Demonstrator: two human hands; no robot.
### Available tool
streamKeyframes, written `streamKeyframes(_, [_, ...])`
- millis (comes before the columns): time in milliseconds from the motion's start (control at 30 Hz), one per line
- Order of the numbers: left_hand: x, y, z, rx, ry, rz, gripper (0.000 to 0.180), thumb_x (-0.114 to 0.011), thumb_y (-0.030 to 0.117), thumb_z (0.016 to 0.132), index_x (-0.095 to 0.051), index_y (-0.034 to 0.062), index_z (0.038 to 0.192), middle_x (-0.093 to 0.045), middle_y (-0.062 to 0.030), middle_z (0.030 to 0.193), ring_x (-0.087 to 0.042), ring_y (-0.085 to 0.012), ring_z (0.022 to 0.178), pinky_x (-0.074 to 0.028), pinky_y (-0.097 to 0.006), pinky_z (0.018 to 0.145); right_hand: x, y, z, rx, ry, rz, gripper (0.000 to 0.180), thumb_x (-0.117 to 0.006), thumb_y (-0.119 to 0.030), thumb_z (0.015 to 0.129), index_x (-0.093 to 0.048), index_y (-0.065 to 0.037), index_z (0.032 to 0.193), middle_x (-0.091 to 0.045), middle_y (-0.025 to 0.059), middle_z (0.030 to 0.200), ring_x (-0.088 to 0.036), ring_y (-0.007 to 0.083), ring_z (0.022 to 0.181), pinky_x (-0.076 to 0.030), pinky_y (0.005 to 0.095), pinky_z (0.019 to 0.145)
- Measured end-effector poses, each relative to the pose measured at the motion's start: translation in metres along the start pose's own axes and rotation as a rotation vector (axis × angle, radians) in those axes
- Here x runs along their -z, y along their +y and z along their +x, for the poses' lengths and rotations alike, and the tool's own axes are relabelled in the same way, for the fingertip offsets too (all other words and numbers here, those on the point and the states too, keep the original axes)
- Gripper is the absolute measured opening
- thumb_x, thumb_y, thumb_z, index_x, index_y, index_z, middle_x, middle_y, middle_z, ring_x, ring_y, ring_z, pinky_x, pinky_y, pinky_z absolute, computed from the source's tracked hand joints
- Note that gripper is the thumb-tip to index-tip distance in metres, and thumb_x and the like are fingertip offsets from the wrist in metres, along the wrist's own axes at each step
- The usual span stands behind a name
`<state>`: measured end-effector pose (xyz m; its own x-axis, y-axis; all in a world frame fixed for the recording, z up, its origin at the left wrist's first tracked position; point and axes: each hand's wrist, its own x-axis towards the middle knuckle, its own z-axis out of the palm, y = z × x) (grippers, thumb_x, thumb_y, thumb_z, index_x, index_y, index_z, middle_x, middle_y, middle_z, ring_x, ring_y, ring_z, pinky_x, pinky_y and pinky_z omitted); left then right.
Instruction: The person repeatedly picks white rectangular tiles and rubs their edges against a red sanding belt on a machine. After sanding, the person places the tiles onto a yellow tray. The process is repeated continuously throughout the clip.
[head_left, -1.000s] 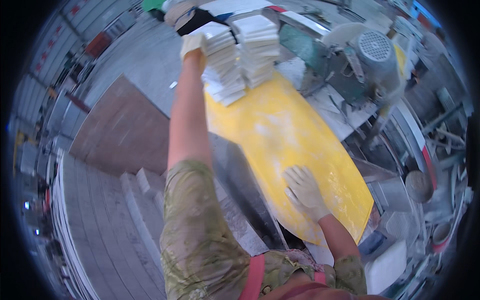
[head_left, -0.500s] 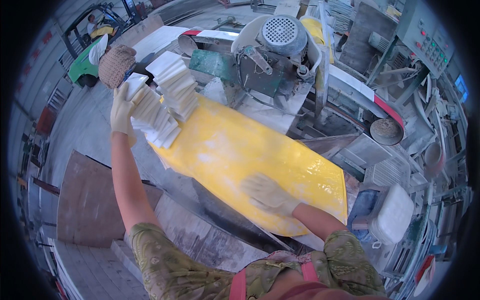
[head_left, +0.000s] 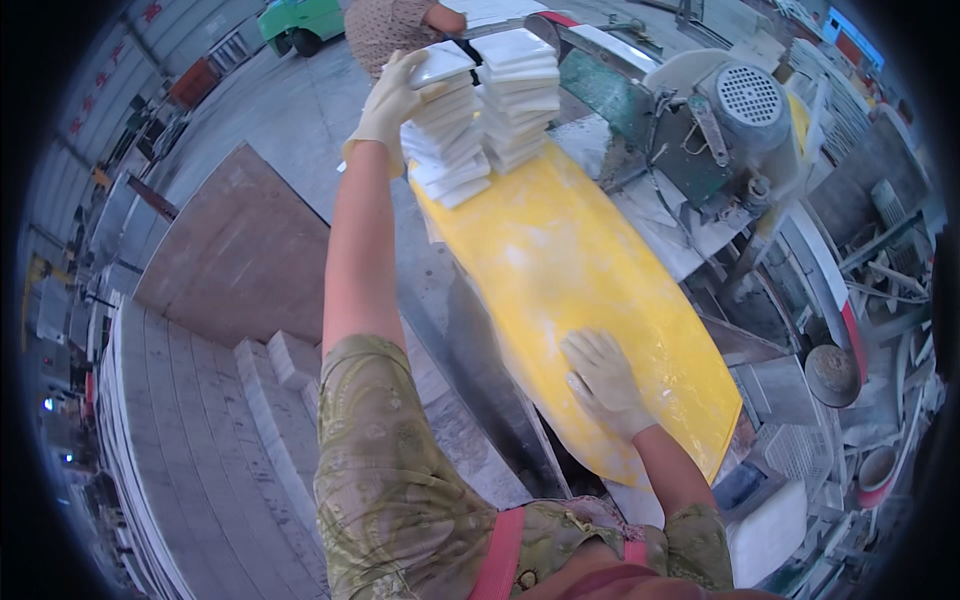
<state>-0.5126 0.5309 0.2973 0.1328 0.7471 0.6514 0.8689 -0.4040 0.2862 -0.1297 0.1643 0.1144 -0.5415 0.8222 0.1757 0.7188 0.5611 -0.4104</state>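
Nearest, below both grips, lie the person's patterned sleeve (head_left: 375,455) and pink strap (head_left: 500,555). The right forearm comes in from the lower right and bends up and to the left, so that the right grip (head_left: 607,382), in a pale glove, rests palm down on the yellow counter (head_left: 545,265). Its fingers (head_left: 588,347) lie out flat, close together and pointing away from the body. The counter's long axis runs from just right of this grip up and leftward to the tiles. A white tub (head_left: 775,530) stands nearer than the right grip and to its right; grey slabs (head_left: 190,430) lie well to its left.

The left arm reaches almost straight ahead. The left grip (head_left: 388,105), also gloved, is bent at the wrist toward the left pile of white tiles (head_left: 445,125) and touches its outer side near the top; whether it closes on a tile I cannot tell. Just right of that pile is a second pile of white tiles (head_left: 518,95). Both piles rise lengthwise from the counter's far end, their layers staggered, front edges running crosswise and tilting up to the right.

A brown board (head_left: 245,245) leans left of the left grip and nearer; a grey motor (head_left: 748,95) sits well to its right. Beyond it are another person's patterned clothing (head_left: 385,35) and a green vehicle (head_left: 305,22). Farthest left, the wall bears red writing (head_left: 110,62), too small to read.
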Motion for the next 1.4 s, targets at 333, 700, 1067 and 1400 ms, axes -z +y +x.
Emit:
streamKeyframes(333, [0.027, 0.024, 0.004, 0.126, -0.063, 0.035, 0.083, -0.082, 0.054, 0.08, -0.058, 0.009, 0.145, -0.039, -0.0219, 0.163, -0.043, -0.043, 0.145, -0.04, -0.043, 0.117, 0.002, 0.0, -0.001, 0.022, 0.074, 0.004, 0.046, -0.059, -0.023, 0.099, -0.058, -0.002, 0.14, -0.055, 0.0163, 0.147, -0.044, 0.0336, 0.143, -0.028, 0.0496, 0.124])
streamKeyframes(700, [-0.002, 0.025, -0.013, 0.168, 0.052, -0.034, 0.046, -0.068, 0.037, 0.097, -0.064, 0.0172, 0.138, -0.05, -0.0196, 0.155, -0.045, -0.0437, 0.144, -0.045, -0.047, 0.111, -0.003, 0.003, 0.003, 0.049, 0.075, -0.03, 0.047, -0.06, -0.022, 0.097, -0.058, -0.002, 0.14, -0.056, 0.0168, 0.147, -0.046, 0.0351, 0.142, -0.028, 0.051, 0.124])
streamKeyframes(1067, [-0.007, 0.029, -0.011, 0.22, 0.088, 0.013, 0.044, -0.067, 0.032, 0.096, -0.064, 0.0185, 0.138, -0.054, -0.0235, 0.149, -0.05, -0.0387, 0.14, -0.048, -0.042, 0.109, -0.002, 0.002, 0.001, 0.029, 0.094, -0.003, 0.049, -0.063, -0.022, 0.097, -0.057, -0.006, 0.143, -0.057, 0.0153, 0.147, -0.047, 0.0354, 0.141, -0.029, 0.0519, 0.124])
streamKeyframes(1400, [0.007, 0.056, -0.017, 0.242, 0.166, 0.193, 0.055, -0.065, 0.043, 0.097, -0.057, 0.0203, 0.146, -0.047, -0.0216, 0.157, -0.048, -0.047, 0.14, -0.041, -0.055, 0.113, -0.002, 0.002, -0.002, 0.018, 0.095, 0.009, 0.048, -0.063, -0.022, 0.097, -0.058, -0.006, 0.142, -0.057, 0.0154, 0.146, -0.047, 0.034, 0.141, -0.029, 0.0506, 0.124])
